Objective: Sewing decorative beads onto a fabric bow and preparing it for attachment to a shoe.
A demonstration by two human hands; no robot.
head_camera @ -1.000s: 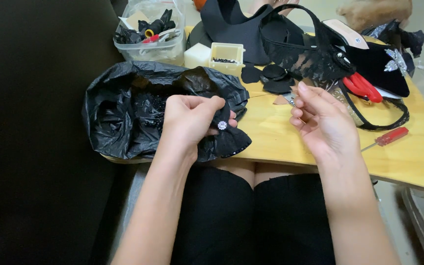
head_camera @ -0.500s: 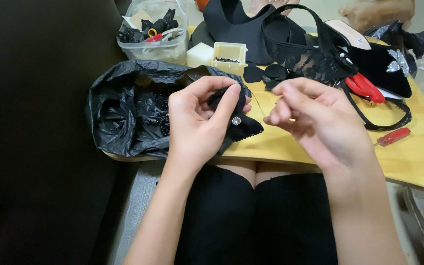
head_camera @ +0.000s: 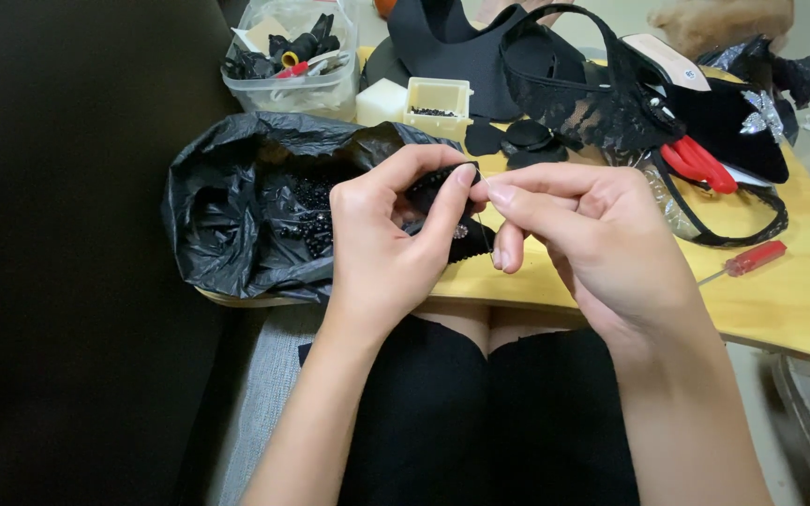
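The left hand pinches a small black fabric piece with a rhinestone (soft, limp, best held at its edge) just above the wooden table's near edge. The right hand's thumb and forefinger close on a thin needle. Beside the fabric, a black plastic bag; beyond, a red screwdriver.

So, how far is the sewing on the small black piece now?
One shiny stud already sits on the black fabric piece. In hand: the left hand pinches the piece while the right hand holds a thin needle against it. How much is left I cannot tell; more beaded black pieces lie in the black bag.
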